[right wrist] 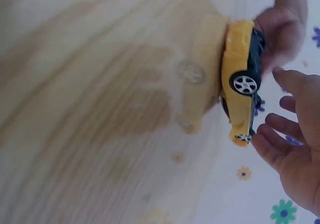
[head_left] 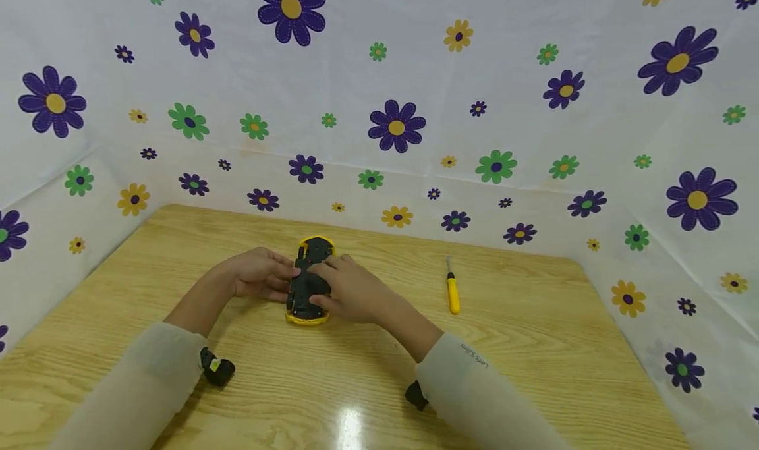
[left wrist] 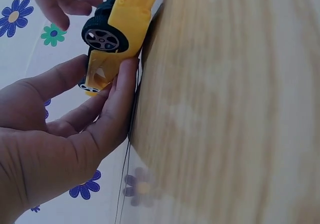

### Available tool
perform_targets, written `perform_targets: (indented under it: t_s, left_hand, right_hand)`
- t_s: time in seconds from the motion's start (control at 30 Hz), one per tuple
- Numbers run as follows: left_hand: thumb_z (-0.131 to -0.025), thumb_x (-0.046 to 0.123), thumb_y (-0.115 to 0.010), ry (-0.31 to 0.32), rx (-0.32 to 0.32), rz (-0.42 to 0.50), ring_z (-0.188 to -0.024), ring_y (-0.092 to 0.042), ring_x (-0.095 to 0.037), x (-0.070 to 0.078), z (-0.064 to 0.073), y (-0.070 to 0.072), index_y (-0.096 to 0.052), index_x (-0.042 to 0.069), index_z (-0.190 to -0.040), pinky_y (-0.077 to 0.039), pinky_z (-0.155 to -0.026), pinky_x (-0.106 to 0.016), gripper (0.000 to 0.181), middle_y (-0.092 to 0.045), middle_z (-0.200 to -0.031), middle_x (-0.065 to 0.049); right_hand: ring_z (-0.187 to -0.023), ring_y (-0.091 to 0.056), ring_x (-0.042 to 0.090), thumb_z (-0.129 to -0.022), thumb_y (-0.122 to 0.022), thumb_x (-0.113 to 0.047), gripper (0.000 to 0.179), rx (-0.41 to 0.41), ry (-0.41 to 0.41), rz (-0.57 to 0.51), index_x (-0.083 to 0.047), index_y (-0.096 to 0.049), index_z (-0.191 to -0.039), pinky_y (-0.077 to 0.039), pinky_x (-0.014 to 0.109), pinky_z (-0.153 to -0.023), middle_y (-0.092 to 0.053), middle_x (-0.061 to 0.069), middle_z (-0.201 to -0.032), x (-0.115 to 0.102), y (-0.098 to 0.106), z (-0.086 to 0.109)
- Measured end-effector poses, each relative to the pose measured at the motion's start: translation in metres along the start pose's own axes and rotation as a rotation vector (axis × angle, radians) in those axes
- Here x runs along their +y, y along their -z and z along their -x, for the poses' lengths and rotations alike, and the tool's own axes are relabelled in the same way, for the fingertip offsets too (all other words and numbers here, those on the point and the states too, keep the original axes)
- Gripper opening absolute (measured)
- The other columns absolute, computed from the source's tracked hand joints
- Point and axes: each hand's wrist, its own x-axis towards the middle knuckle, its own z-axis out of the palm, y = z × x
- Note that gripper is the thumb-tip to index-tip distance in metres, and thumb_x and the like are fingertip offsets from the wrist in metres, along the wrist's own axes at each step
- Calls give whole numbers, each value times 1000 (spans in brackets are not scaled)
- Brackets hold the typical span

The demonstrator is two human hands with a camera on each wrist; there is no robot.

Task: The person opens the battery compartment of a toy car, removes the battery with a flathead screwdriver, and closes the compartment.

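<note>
A yellow toy car (head_left: 307,319) lies upside down on the wooden table, its black underside facing up. My left hand (head_left: 261,275) holds it by one side; in the left wrist view the thumb lies at the underside's edge and the fingers (left wrist: 122,96) against the yellow body. Over the underside hovers my right hand (head_left: 352,290), its fingers loosely bent and spread. In the right wrist view the fingertips of that right hand (right wrist: 300,139) are close to the car's wheels, with nothing held between them.
To the right of the car lies a screwdriver (head_left: 453,295) with a yellow handle, its shaft pointing toward the back. White cloth (head_left: 344,81) with printed flowers stands behind the wooden table (head_left: 522,344) and along both sides.
</note>
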Motion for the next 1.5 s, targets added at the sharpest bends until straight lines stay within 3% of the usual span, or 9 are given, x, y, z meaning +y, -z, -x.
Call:
perform_targets:
  t_s: [0.2,0.63,1.23,1.5]
  left_hand:
    - [-106,12,-56,-15,-17,-29,-120,-65,-33,-1,-2,0,-33,-8,-155,-57,-98,-49,57,-52,-146,-28]
    - [-107,9,-53,-67,-59,-67,-122,-64,-35,-2,-4,5,-25,-9,-158,-56,-99,-49,61,-45,-151,-31]
    - [-107,11,-55,-75,-63,-85,-121,-64,-33,-5,-6,7,-25,-10,-157,-56,-99,-49,62,-47,-150,-31]
    - [-107,10,-55,-71,-55,-97,-121,-64,-33,-4,-4,7,-27,-10,-157,-56,-99,-49,60,-47,-149,-30]
  right_hand:
    - [-128,-54,25,-102,-64,-38,56,37,-156,-163,-12,-51,-149,-49,40,-108,-56,11,-140,16,-1,-4]
    - [-122,-58,25,-100,-68,-40,60,34,-281,-405,-14,-51,-151,-54,39,-100,-58,11,-139,26,-9,-12]
    - [-102,-60,18,-96,-74,-32,57,64,-328,-457,-10,-58,-146,-55,29,-85,-63,9,-123,23,-15,-16]
    - [-103,-62,20,-96,-74,-31,56,70,-341,-460,-10,-58,-146,-56,30,-84,-62,8,-121,21,-15,-17]
